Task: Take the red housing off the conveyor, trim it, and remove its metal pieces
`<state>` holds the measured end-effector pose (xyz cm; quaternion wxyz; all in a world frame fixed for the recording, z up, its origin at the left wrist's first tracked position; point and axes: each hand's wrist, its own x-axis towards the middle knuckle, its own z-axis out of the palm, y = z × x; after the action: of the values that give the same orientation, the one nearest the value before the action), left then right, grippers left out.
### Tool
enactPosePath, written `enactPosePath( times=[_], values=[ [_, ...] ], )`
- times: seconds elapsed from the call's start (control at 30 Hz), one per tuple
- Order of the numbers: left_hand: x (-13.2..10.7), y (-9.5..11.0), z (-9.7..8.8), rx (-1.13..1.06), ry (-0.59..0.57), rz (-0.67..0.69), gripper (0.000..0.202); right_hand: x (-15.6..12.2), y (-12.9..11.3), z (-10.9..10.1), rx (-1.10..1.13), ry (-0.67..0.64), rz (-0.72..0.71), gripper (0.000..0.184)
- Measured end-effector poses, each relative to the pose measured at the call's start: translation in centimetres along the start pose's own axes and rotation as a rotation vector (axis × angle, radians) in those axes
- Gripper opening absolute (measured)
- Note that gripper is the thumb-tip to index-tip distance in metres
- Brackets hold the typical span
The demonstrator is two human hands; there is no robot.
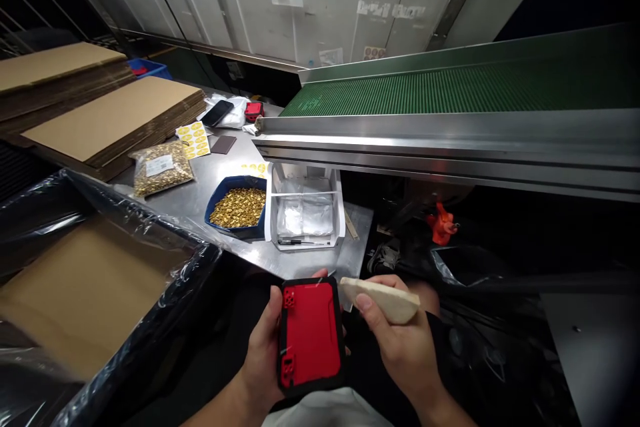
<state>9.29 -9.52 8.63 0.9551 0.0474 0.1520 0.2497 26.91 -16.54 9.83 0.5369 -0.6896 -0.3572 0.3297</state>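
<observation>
My left hand (pixel 263 353) is closed around a red phone case with a black rim (pixel 311 335), held upright with its red face towards me, low in the middle of the view. My right hand (pixel 400 347) grips a cream-coloured wedge-shaped tool (pixel 383 299) whose pointed tip rests beside the case's upper right corner. Both hands hover over my lap, just in front of the steel table's edge.
On the steel table (pixel 200 193) stand a blue tray of small gold parts (pixel 239 208), a white bin with clear bags (pixel 305 213), a bag of gold parts (pixel 161 168) and yellow sticker sheets (pixel 194 139). Flat cardboard stacks (pixel 115 117) lie left. A plastic-lined carton (pixel 85 287) sits near left, a green conveyor (pixel 450 90) right.
</observation>
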Motion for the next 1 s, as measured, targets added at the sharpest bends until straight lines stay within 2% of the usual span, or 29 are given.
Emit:
enactPosePath(
  times=[0.1,0.23,0.37,0.47,0.63,0.73,0.87,1.0],
  values=[
    [-0.2,0.0,0.3,-0.025,-0.022,0.018,0.063,-0.2,0.6,0.1,0.010,0.036,0.069,0.024],
    [-0.3,0.2,0.6,-0.037,-0.029,0.039,0.065,0.1,0.3,0.4,-0.002,0.029,0.055,0.024],
    [-0.4,0.4,-0.1,-0.032,0.016,0.060,0.065,0.0,-0.4,0.5,-0.016,0.013,0.006,0.020],
    [-0.5,0.5,-0.6,-0.021,0.072,0.079,0.061,-0.5,-1.2,1.0,-0.020,-0.049,-0.087,0.015],
    [-0.7,0.4,-0.5,0.047,0.182,0.138,0.063,-1.2,-2.6,2.3,-0.042,-0.352,-0.406,0.025],
    [-0.8,0.3,-0.4,0.071,0.214,0.163,0.061,-1.3,-2.7,2.8,-0.130,-0.351,-0.487,0.024],
    [-1.0,0.2,-0.9,0.067,0.222,0.132,0.056,-1.6,-2.1,3.2,-0.168,-0.356,-0.574,0.033],
    [-0.9,0.0,-1.4,0.025,0.233,0.077,0.054,-1.8,-1.5,3.5,-0.198,-0.357,-0.581,0.036]
  ],
)
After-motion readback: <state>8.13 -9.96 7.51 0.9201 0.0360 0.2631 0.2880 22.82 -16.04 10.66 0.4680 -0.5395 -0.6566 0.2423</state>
